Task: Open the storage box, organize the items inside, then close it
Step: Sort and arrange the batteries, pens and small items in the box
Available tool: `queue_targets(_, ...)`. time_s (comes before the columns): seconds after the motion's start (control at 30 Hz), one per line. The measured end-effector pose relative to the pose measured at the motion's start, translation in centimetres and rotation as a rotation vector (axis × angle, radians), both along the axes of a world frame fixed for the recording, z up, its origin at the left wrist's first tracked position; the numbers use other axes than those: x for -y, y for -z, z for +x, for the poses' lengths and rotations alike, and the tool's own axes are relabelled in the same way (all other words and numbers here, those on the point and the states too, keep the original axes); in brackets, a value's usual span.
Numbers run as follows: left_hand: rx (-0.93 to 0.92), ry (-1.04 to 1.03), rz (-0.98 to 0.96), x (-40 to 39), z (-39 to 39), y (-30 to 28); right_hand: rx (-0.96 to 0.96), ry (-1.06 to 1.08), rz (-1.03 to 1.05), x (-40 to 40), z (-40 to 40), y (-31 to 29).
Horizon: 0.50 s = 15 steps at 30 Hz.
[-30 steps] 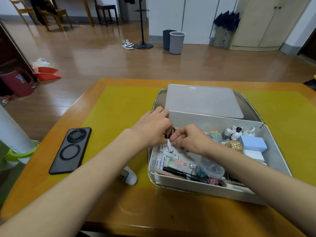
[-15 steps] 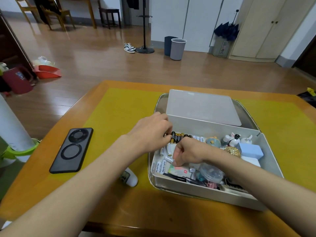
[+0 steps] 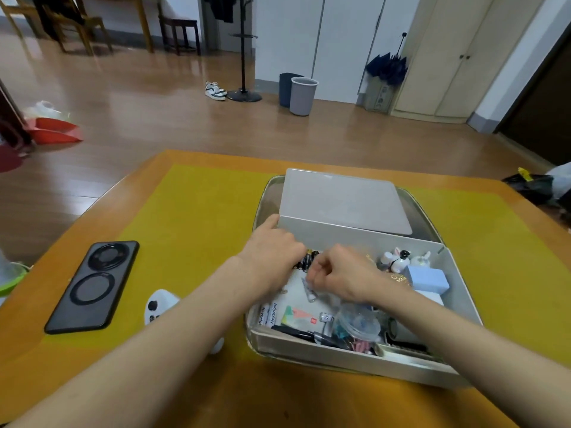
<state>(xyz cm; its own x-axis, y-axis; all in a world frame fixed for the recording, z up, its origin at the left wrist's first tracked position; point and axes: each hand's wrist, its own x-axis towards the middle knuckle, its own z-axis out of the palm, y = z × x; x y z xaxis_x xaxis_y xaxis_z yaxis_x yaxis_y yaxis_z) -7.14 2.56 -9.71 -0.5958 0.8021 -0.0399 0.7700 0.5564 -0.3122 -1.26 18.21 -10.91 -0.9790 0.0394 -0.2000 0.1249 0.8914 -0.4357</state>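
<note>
Two arms come in from the bottom edge, one on each side. Both arms are bare all the way up to where the picture ends. There are no sleeves on them. The left hand (image 3: 272, 251) has nothing on it: no glove, no ring and no watch or band at the wrist. The right hand (image 3: 343, 274) is bare too, with a bare wrist. The fingers on both hands are a bit blurry, so the nails are hard to see.
</note>
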Motion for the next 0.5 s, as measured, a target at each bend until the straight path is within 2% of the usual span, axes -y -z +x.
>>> queue_targets(0.17, 0.048, 0.012, 0.010, -1.3, 0.0, 0.8, 0.010, -0.121, 0.094, -2.4, 1.2, -1.8)
queue_targets(0.3, 0.251, -0.043, -0.003, -2.0, 0.4, 1.4, 0.080, -0.233, 0.304, -1.6, 1.8, -1.8)
queue_targets(0.4, 0.245, -0.028, -0.064, -1.9, 0.4, 1.7, 0.162, -0.186, 0.357, -0.4, 0.8, -1.7)
queue_targets(0.5, 0.260, -0.006, -0.060, -1.6, 0.3, 1.6, 0.272, -0.255, 0.496, 0.6, 0.3, -1.2)
